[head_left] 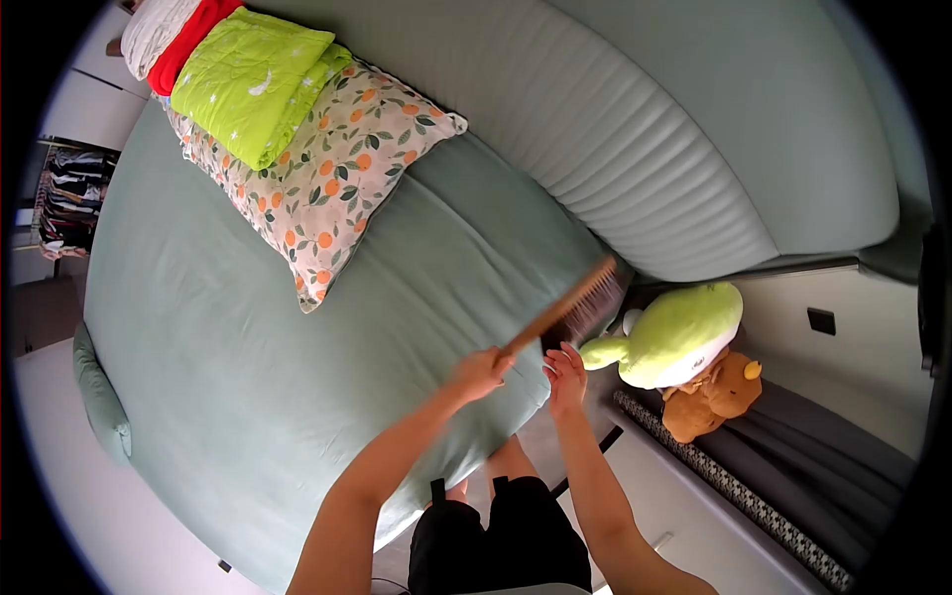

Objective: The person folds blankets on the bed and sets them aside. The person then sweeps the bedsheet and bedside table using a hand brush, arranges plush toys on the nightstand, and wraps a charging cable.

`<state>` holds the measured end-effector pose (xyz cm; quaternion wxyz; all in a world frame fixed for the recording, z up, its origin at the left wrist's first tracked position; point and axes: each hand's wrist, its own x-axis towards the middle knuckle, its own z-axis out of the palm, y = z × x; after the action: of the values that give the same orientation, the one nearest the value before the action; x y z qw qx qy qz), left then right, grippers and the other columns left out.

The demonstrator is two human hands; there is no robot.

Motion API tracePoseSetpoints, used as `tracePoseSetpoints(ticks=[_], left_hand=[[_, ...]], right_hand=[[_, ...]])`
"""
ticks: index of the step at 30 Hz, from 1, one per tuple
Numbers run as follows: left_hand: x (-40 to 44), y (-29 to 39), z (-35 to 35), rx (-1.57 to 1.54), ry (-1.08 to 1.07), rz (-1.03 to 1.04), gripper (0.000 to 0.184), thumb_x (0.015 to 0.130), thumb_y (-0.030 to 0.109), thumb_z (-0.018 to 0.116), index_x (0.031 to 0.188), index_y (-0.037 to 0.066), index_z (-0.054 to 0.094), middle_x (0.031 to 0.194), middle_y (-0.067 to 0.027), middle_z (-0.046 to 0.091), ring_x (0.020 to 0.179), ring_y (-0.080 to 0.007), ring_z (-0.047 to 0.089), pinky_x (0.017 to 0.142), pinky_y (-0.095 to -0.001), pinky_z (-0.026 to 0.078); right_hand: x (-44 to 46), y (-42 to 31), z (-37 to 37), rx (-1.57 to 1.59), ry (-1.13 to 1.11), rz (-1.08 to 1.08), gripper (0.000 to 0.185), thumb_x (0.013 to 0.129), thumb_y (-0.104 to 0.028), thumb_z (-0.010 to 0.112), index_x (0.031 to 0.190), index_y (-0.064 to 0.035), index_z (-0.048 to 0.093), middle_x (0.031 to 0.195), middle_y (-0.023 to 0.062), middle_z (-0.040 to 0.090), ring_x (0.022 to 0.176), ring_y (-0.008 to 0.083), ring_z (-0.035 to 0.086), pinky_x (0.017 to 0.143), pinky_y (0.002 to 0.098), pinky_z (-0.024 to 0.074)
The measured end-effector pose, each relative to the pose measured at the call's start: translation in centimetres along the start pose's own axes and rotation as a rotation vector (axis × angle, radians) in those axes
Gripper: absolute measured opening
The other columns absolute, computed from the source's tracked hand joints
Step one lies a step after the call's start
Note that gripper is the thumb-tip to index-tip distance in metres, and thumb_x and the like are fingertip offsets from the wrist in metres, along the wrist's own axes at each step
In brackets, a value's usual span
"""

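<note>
My left hand [480, 375] is closed round the handle of a wooden brush [557, 309], whose long bristles point down and right over the edge of the green bed sheet [258, 347]. The brush is slightly blurred. Just right of the handle, my right hand [565, 377] has its fingers apart and slightly curled, near the corner of the bed, with nothing visible in it. A patterned pillow [327, 188] lies at the head of the bed, with a folded lime-green quilt [248, 79] on top.
A padded headboard [635, 129] runs along the top. Right of the bed are a green plush toy [684, 332], a brown plush toy [709, 397] and a grey curtain or cloth [823, 446]. Clothes [74, 198] hang at the far left.
</note>
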<state>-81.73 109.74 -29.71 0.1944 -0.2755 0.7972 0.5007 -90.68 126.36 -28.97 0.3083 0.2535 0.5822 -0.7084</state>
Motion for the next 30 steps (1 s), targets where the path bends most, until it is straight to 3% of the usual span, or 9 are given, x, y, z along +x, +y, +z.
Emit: tracePoseSetpoints(ticks=[4, 6, 11, 13, 15, 20, 23, 26, 30], left_hand=[[-3.0, -8.4, -5.0, -0.092, 0.567, -0.072, 0.046, 0.087, 0.045, 0.035, 0.084, 0.002, 0.052, 0.07, -0.0195, 0.058, 0.063, -0.04, 0.056, 0.053, -0.0454, 0.043], [-4.9, -11.7, -6.7, -0.446, 0.629, -0.282, 0.047, 0.087, 0.046, 0.034, 0.082, 0.003, 0.053, 0.069, -0.02, 0.058, 0.063, -0.0388, 0.056, 0.052, -0.0435, 0.043], [-7.7, -8.6, 8.6, -0.087, 0.446, -0.372, 0.05, 0.088, 0.044, 0.029, 0.083, 0.002, 0.054, 0.075, -0.0231, 0.058, 0.075, -0.042, 0.055, 0.061, -0.0481, 0.044], [-10.8, -5.7, 12.0, -0.058, -0.049, -0.007, 0.047, 0.086, 0.045, 0.035, 0.083, 0.003, 0.057, 0.083, -0.0208, 0.059, 0.081, -0.0385, 0.055, 0.069, -0.0452, 0.043], [-14.5, -1.3, 10.6, 0.191, -0.357, 0.032, 0.046, 0.083, 0.045, 0.041, 0.086, 0.003, 0.057, 0.083, -0.02, 0.059, 0.081, -0.0363, 0.056, 0.072, -0.0429, 0.043], [-18.6, -8.3, 8.0, -0.056, 0.341, -0.163, 0.045, 0.086, 0.043, 0.037, 0.085, 0.001, 0.053, 0.071, -0.0221, 0.057, 0.068, -0.0394, 0.056, 0.055, -0.0457, 0.044], [-16.7, -17.6, 6.4, -0.133, 0.83, -0.249, 0.051, 0.087, 0.047, 0.035, 0.076, 0.0, 0.052, 0.053, -0.016, 0.051, 0.046, -0.03, 0.052, 0.043, -0.0405, 0.04], [-16.2, -12.3, 5.5, -0.832, 0.699, -0.719, 0.057, 0.087, 0.049, 0.033, 0.067, 0.0, 0.05, 0.046, -0.0124, 0.046, 0.035, -0.0234, 0.045, 0.035, -0.0376, 0.035], [-15.1, -7.8, 14.2, -0.438, 0.351, -0.4, 0.055, 0.085, 0.048, 0.041, 0.058, 0.001, 0.048, 0.045, -0.009, 0.046, 0.035, -0.0209, 0.041, 0.035, -0.0345, 0.034]], right_hand=[[-3.5, 2.1, -2.5, 0.031, 0.006, 0.051, 0.027, 0.079, -0.005, 0.047, 0.106, -0.0052, 0.049, 0.089, 0.0068, 0.059, 0.077, 0.0129, 0.054, 0.068, 0.0243, 0.044], [-5.5, 3.4, -4.1, 0.072, 0.02, 0.105, 0.027, 0.078, -0.003, 0.048, 0.105, -0.0055, 0.049, 0.088, 0.0074, 0.059, 0.075, 0.0148, 0.055, 0.066, 0.0265, 0.0454], [-12.7, 7.8, -8.6, 0.121, 0.032, 0.178, 0.028, 0.078, -0.004, 0.047, 0.107, -0.0046, 0.047, 0.088, 0.008, 0.058, 0.074, 0.0165, 0.055, 0.065, 0.0285, 0.0461], [-15.3, 8.9, -11.0, 0.169, 0.054, 0.181, 0.029, 0.078, -0.003, 0.046, 0.107, -0.0045, 0.047, 0.088, 0.0077, 0.058, 0.073, 0.0167, 0.055, 0.064, 0.0293, 0.0463], [-17.2, 10.1, -13.8, 0.23, 0.136, 0.206, 0.031, 0.078, -0.005, 0.045, 0.108, -0.0051, 0.047, 0.09, 0.0072, 0.057, 0.073, 0.0164, 0.054, 0.064, 0.0304, 0.046], [-19.5, 11.2, -18.9, 0.275, 0.243, 0.202, 0.029, 0.078, -0.003, 0.042, 0.107, -0.0036, 0.048, 0.088, 0.01, 0.057, 0.07, 0.0174, 0.054, 0.06, 0.0292, 0.0462], [-18.7, 11.9, -21.8, 0.248, 0.189, 0.23, 0.03, 0.078, -0.005, 0.043, 0.107, -0.0046, 0.046, 0.089, 0.0088, 0.057, 0.072, 0.0181, 0.054, 0.062, 0.032, 0.0463], [-17.8, 11.3, -21.9, 0.251, 0.203, 0.247, 0.027, 0.079, -0.002, 0.041, 0.104, -0.0034, 0.051, 0.085, 0.0106, 0.059, 0.067, 0.0166, 0.056, 0.057, 0.0283, 0.0471], [-15.8, 7.5, -22.0, 0.277, 0.139, 0.233, 0.026, 0.078, -0.003, 0.044, 0.103, -0.0054, 0.051, 0.082, 0.0066, 0.059, 0.066, 0.0155, 0.056, 0.056, 0.0278, 0.0467]])
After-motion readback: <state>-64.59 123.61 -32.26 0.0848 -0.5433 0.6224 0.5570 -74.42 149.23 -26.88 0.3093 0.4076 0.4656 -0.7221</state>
